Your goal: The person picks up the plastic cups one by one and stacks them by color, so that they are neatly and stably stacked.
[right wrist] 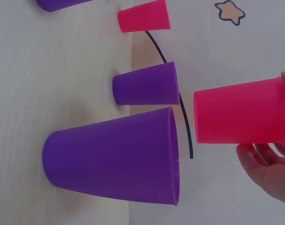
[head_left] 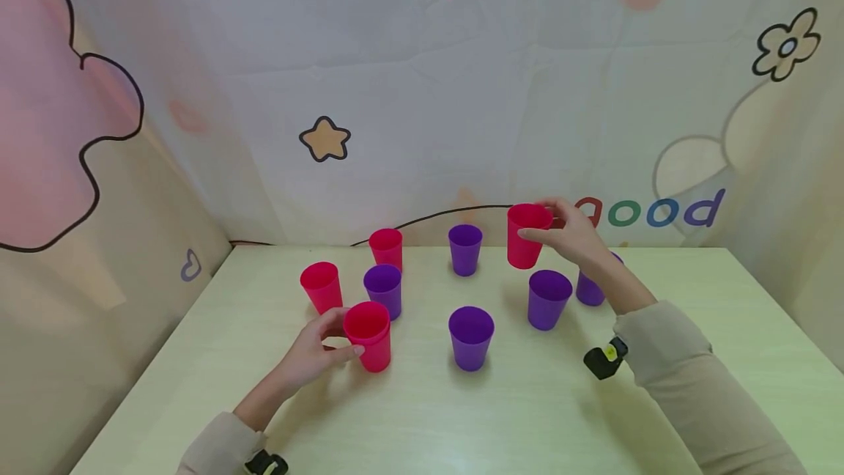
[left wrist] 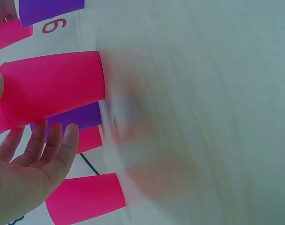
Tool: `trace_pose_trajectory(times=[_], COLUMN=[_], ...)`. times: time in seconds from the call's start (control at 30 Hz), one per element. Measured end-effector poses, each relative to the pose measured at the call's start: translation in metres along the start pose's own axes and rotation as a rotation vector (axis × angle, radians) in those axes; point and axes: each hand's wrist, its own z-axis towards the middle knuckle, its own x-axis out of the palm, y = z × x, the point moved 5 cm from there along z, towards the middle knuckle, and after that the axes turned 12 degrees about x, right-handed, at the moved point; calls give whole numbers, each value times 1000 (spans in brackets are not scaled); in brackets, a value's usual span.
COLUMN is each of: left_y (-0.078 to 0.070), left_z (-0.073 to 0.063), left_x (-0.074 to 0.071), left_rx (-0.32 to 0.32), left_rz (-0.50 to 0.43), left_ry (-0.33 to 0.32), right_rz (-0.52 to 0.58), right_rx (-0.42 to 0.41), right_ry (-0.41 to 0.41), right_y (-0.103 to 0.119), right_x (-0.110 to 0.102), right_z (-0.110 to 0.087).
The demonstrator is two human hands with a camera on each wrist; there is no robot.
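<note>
Red cup [head_left: 524,255], smooth, round-mouthed and tapering, hangs in right-hand fingers [right wrist: 248,158].

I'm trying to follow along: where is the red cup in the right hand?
In the head view, the red cup is right of centre, held off the table by the right hand, left of the printed word "good".
</note>
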Motion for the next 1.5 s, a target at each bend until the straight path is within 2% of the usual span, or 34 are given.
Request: trace_pose_trajectory(times=[0.3, 0.83, 1.07, 1.5], left_y=[1, -1, -2, 1], left_z=[0, 1, 1, 1], left_x=[0, 0, 1, 0], left_rx=[9, 6, 11, 10], left_rz=[12, 6, 7, -14], left_ry=[-2, 3, 3, -2], right_rz=[-6, 36, 79, 84], right_rx=[-35, -152, -185, -268], right_ry=[11, 66, 104, 155], right_y=[8, 27, 35, 52], right_x=[0, 7, 13, 27], right_z=[-10, -27, -33, -43])
